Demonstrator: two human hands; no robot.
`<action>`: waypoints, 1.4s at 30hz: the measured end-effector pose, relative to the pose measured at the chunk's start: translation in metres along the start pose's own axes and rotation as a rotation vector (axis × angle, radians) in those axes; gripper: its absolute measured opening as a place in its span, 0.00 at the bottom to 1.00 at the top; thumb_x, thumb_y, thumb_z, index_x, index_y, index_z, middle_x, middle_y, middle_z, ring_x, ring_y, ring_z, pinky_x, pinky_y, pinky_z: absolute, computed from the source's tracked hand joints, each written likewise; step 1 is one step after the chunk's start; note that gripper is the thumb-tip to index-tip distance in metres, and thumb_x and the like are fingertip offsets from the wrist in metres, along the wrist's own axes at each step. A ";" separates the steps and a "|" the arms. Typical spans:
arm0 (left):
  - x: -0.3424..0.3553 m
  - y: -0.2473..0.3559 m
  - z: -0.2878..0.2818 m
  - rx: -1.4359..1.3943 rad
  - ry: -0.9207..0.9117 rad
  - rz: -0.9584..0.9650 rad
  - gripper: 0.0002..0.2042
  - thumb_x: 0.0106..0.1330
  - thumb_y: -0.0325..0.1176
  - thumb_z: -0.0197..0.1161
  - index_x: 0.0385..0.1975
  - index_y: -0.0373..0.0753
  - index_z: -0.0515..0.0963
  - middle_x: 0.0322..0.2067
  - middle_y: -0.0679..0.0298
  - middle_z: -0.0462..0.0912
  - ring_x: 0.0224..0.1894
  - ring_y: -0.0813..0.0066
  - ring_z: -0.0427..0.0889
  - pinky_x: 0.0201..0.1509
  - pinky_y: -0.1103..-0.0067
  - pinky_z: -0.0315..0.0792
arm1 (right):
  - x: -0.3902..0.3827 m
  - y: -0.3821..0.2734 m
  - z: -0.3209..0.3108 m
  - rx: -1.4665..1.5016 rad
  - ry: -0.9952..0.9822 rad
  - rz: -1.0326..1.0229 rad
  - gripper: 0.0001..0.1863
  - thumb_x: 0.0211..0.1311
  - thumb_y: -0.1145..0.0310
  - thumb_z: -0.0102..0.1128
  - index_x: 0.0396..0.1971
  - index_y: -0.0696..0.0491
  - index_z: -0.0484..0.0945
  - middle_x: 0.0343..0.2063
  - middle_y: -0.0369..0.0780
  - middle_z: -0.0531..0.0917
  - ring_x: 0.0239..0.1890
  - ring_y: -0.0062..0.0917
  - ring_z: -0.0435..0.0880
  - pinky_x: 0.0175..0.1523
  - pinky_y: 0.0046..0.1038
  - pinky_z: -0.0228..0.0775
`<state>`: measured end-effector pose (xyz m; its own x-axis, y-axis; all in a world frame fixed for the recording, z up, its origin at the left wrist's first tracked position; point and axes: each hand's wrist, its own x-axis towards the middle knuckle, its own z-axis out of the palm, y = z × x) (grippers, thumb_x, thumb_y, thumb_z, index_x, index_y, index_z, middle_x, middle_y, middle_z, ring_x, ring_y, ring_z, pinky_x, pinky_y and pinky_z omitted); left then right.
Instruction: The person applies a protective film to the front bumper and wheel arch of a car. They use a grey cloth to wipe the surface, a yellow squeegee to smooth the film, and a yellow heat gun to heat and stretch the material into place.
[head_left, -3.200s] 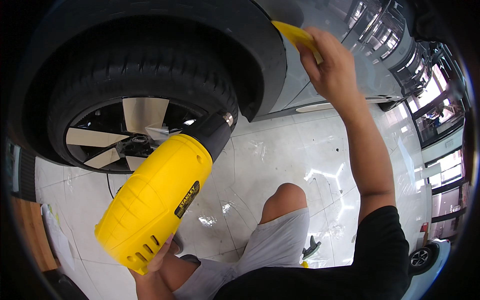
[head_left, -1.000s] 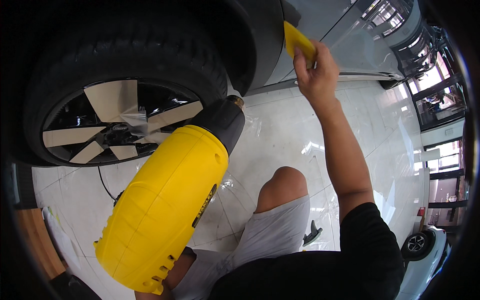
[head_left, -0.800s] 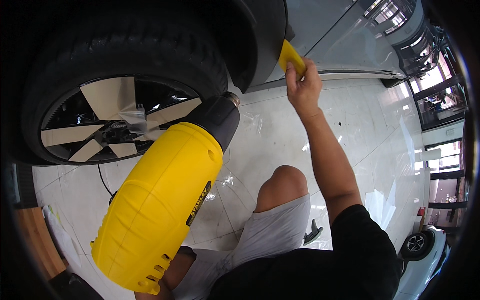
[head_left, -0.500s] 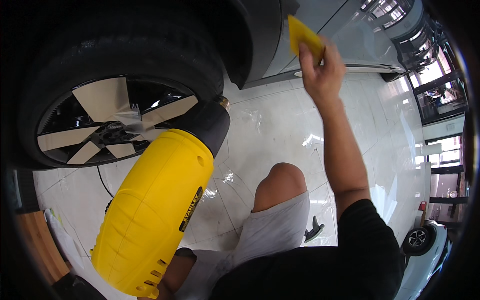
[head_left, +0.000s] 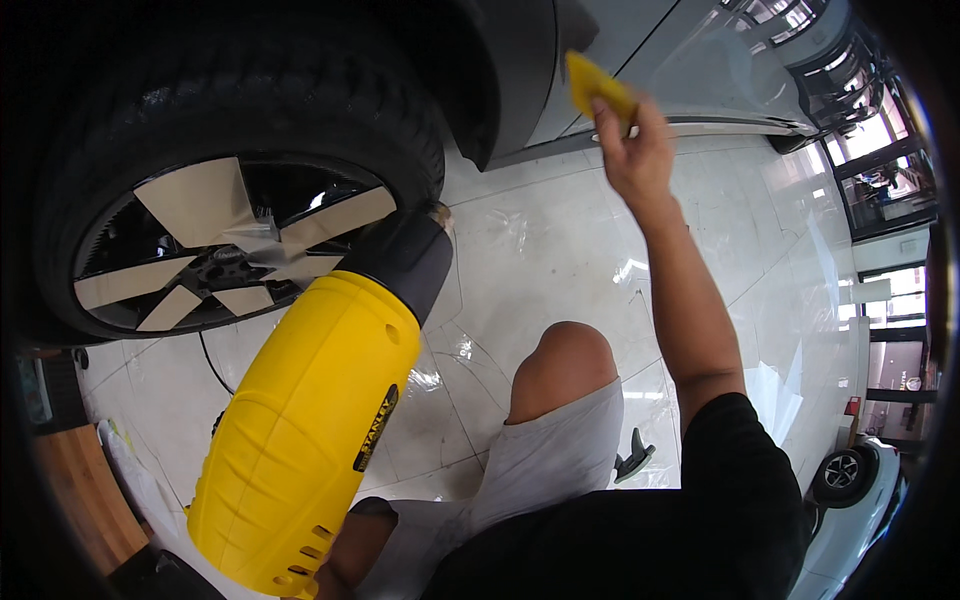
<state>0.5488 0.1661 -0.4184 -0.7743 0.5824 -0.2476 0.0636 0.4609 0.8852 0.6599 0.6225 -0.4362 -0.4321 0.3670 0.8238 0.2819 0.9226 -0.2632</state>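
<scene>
A yellow heat gun (head_left: 300, 410) with a black nose hangs large in front of me, tilted, its metal nozzle (head_left: 441, 217) pointing up and right beside the tyre. My left hand is hidden behind the gun's body; the gun is held up off the floor with my right hand well away from it. My right hand (head_left: 640, 150) is closed on a thin yellow squeegee (head_left: 592, 86), pinched between thumb and fingers. The squeegee is raised in front of the grey car's lower side panel (head_left: 625, 55); I cannot tell whether it touches.
At left stands a black tyre (head_left: 270, 110) with a wheel (head_left: 215, 265) of beige and black spokes. Glossy floor tiles (head_left: 540, 260) carry bits of clear film. A wooden board (head_left: 95, 495) lies at lower left. Another car (head_left: 850, 510) is at lower right. My bent knee is below.
My right hand and the squeegee have shifted slightly down and left. The heat gun's nose sits a little lower and further left. My view has tilted slightly.
</scene>
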 end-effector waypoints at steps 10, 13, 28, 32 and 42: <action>0.001 -0.001 0.003 0.019 -0.015 -0.019 0.19 0.56 0.32 0.70 0.47 0.38 0.77 0.40 0.63 0.82 0.43 0.71 0.80 0.49 0.76 0.73 | -0.016 0.009 0.018 0.032 -0.020 0.013 0.08 0.59 0.72 0.63 0.37 0.55 0.76 0.30 0.45 0.81 0.30 0.39 0.81 0.35 0.34 0.72; 0.001 0.002 0.004 0.038 -0.019 -0.027 0.18 0.56 0.32 0.70 0.47 0.38 0.77 0.40 0.63 0.82 0.43 0.71 0.80 0.49 0.76 0.73 | -0.056 0.021 0.045 0.057 0.000 0.153 0.09 0.60 0.71 0.62 0.38 0.56 0.75 0.32 0.46 0.81 0.32 0.41 0.81 0.37 0.34 0.72; -0.006 0.004 0.006 0.103 -0.035 -0.080 0.18 0.56 0.33 0.70 0.46 0.38 0.78 0.40 0.63 0.82 0.43 0.71 0.80 0.50 0.76 0.73 | -0.063 0.021 0.028 0.171 0.071 0.346 0.13 0.60 0.67 0.65 0.40 0.57 0.77 0.31 0.44 0.83 0.32 0.30 0.83 0.39 0.25 0.74; -0.006 0.003 0.008 0.128 -0.042 -0.102 0.18 0.56 0.33 0.70 0.46 0.38 0.78 0.40 0.63 0.82 0.43 0.71 0.80 0.50 0.77 0.73 | -0.054 0.019 0.040 0.187 0.044 0.282 0.12 0.60 0.67 0.66 0.40 0.56 0.78 0.31 0.43 0.83 0.31 0.31 0.83 0.38 0.26 0.74; -0.015 0.003 0.004 0.193 -0.034 -0.171 0.17 0.56 0.33 0.70 0.45 0.38 0.78 0.39 0.63 0.82 0.43 0.72 0.80 0.50 0.77 0.73 | -0.111 0.037 0.083 0.141 0.062 0.348 0.11 0.61 0.68 0.65 0.39 0.57 0.76 0.30 0.43 0.83 0.31 0.28 0.83 0.38 0.25 0.74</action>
<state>0.5625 0.1613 -0.4139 -0.7626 0.5061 -0.4029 0.0557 0.6719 0.7385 0.6469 0.6263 -0.5790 -0.2776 0.6572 0.7007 0.2803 0.7531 -0.5952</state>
